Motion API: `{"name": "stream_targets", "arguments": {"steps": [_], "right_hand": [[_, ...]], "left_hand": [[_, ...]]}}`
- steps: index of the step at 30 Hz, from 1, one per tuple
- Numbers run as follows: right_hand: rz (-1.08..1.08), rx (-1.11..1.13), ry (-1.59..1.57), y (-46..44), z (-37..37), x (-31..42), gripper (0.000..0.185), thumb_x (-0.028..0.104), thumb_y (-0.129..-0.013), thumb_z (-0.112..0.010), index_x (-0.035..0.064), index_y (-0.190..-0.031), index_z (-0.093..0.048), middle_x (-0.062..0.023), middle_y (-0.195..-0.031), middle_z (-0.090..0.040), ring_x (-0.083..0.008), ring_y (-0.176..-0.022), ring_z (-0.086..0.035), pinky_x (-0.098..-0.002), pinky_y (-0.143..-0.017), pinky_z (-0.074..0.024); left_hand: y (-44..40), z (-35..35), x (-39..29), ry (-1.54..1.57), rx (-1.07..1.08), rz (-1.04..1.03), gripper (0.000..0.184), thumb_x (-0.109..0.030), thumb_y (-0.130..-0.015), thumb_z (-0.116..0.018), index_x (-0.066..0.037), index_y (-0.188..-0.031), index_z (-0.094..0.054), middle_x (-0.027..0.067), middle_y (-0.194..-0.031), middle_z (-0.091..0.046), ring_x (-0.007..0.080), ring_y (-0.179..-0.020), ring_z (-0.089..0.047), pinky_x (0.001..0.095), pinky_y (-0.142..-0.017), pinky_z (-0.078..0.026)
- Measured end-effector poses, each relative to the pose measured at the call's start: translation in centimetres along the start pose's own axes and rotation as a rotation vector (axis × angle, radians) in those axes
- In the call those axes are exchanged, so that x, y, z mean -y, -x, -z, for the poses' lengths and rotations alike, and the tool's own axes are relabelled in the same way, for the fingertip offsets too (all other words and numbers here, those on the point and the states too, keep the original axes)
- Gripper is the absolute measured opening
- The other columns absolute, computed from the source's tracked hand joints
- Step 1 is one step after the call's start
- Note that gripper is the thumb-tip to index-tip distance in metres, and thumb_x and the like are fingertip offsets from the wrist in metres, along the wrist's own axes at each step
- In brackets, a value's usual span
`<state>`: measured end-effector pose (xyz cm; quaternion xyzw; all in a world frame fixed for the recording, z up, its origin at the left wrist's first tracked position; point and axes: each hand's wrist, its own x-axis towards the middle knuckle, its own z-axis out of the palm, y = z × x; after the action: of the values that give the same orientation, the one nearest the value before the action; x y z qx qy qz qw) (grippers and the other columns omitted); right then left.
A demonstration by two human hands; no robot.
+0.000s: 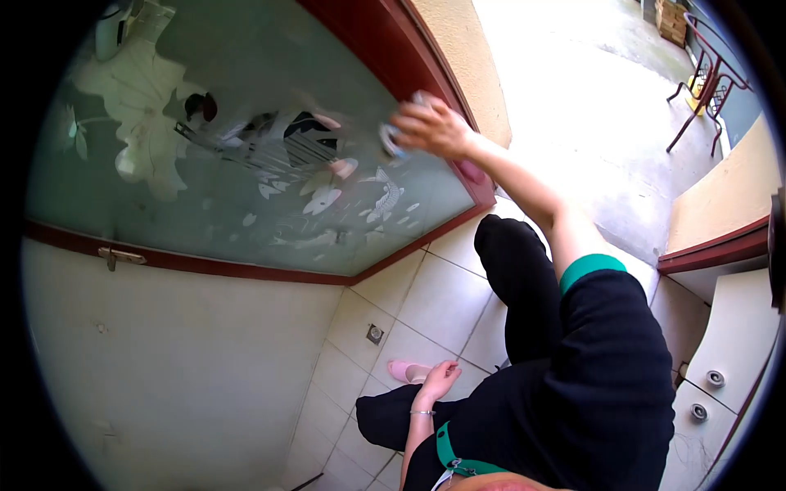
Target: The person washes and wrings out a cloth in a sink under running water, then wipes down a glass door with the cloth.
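Observation:
At the edge of a glass door panel (270,204) with etched fish and flowers, my right hand (434,127) is closed around a pale cloth (391,141), which lies near the glass and the red frame (385,49). That hand is slightly blurred, and part of the cloth is hidden by its fingers. Low in the view, my left hand (443,378) hangs near my knee, above a pink slipper (403,370). Its fingers are bent, and whether anything is between them is too small to tell.
White floor tiles (442,299) surround a small drain (374,333). A latch (121,256) is on the red frame. A white cabinet (725,340) with round knobs stands at the right. Beyond the doorway are a metal stand (708,78) and a stack of wood (671,22).

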<state>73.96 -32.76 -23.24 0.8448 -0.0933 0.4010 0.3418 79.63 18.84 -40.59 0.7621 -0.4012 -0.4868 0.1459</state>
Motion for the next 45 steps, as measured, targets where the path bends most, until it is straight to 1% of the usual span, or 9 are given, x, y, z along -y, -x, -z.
{"name": "stream_targets", "arguments": {"steps": [4,6,8,10,13,16,24,42,45], "right_hand": [[0.012,0.280,-0.383,15.8,-6.1,6.5,0.037,0.019,-0.076,-0.060,0.0207,-0.113,-0.060,-0.0019,-0.129,-0.050,-0.0248,-0.126,-0.041,-0.0416,-0.102,-0.0354],[-0.401,0.963,-0.719,19.5,-2.5,6.7,0.036,0.016,-0.078,-0.057,0.0129,-0.114,-0.060,-0.0077,-0.128,-0.051,-0.0289,-0.128,-0.040,-0.0407,-0.102,-0.0369],[-1.087,0.464,-1.145,29.7,-7.6,10.6,0.038,0.012,-0.084,-0.049,0.0071,-0.121,-0.057,-0.0165,-0.124,-0.055,-0.0326,-0.120,-0.049,-0.0407,-0.100,-0.0402],[-1.496,0.608,-0.691,29.6,-5.8,8.1,0.042,0.009,-0.089,-0.040,0.0048,-0.128,-0.053,-0.0228,-0.114,-0.060,-0.0341,-0.104,-0.058,-0.0423,-0.094,-0.0445],[-1.571,0.299,-1.047,22.5,-2.3,0.4,0.041,0.015,-0.093,-0.041,0.0061,-0.131,-0.051,-0.0174,-0.100,-0.067,-0.0193,-0.077,-0.065,-0.0344,-0.073,-0.0528],[-1.094,-0.256,-1.141,11.1,2.4,-5.7,0.036,0.010,-0.091,-0.040,0.0052,-0.124,-0.054,-0.0100,-0.096,-0.065,-0.0139,-0.072,-0.061,-0.0297,-0.063,-0.0523],[-0.838,-0.551,-0.956,-0.9,0.0,-5.4,0.039,0.020,-0.087,-0.060,0.0091,-0.122,-0.050,-0.0166,-0.113,-0.055,-0.0352,-0.117,-0.047,-0.0437,-0.101,-0.0370],[-1.230,0.232,-0.825,15.9,-5.8,6.6,0.052,0.019,-0.080,-0.066,0.0092,-0.126,-0.044,-0.0219,-0.117,-0.053,-0.0398,-0.111,-0.051,-0.0458,-0.094,-0.0436],[-1.580,0.575,-1.005,16.3,-5.1,6.8,0.056,0.020,-0.075,-0.071,0.0029,-0.123,-0.047,-0.0218,-0.105,-0.063,-0.0386,-0.099,-0.061,-0.0439,-0.087,-0.0493]], "left_hand": [[2.9,1.6,-0.1,-0.065,-0.031,0.090,0.037,-0.027,-0.089,-0.062,-0.001,-0.114,-0.059,0.0180,-0.106,-0.064,0.0271,-0.098,-0.063,0.0352,-0.086,-0.049],[5.2,3.6,-0.6,-0.122,-0.145,0.091,0.035,-0.026,-0.089,-0.062,-0.001,-0.113,-0.060,0.0185,-0.107,-0.064,0.0278,-0.098,-0.063,0.0360,-0.086,-0.049],[7.9,6.1,-2.0,-0.152,-0.339,0.074,0.033,-0.024,-0.088,-0.062,-0.001,-0.112,-0.061,0.0181,-0.106,-0.064,0.0288,-0.098,-0.063,0.0365,-0.086,-0.049],[10.5,8.7,-2.8,-0.153,-0.540,0.127,0.030,-0.020,-0.087,-0.063,-0.001,-0.110,-0.062,0.0170,-0.104,-0.064,0.0309,-0.097,-0.062,0.0373,-0.086,-0.049],[13.2,11.5,1.3,-0.181,-0.768,0.188,0.031,-0.016,-0.086,-0.063,-0.001,-0.113,-0.060,0.0176,-0.111,-0.060,0.0319,-0.104,-0.057,0.0389,-0.092,-0.045],[14.6,11.9,3.8,-0.336,-0.835,0.293,0.034,-0.018,-0.088,-0.061,0.000,-0.117,-0.056,0.0181,-0.118,-0.056,0.0327,-0.111,-0.052,0.0410,-0.096,-0.041],[12.2,8.9,5.3,-0.326,-1.065,0.543,0.038,-0.034,-0.092,-0.047,-0.001,-0.103,-0.063,0.0208,-0.105,-0.063,0.0383,-0.099,-0.057,0.0435,-0.087,-0.045],[10.9,9.4,4.7,-0.253,-1.106,0.512,0.033,-0.030,-0.088,-0.050,-0.003,-0.098,-0.065,0.0177,-0.099,-0.066,0.0367,-0.093,-0.061,0.0428,-0.083,-0.047],[11.0,9.2,3.9,-0.313,-1.109,0.546,0.033,-0.031,-0.088,-0.050,-0.004,-0.100,-0.065,0.0174,-0.100,-0.065,0.0373,-0.094,-0.060,0.0434,-0.084,-0.047]]}}
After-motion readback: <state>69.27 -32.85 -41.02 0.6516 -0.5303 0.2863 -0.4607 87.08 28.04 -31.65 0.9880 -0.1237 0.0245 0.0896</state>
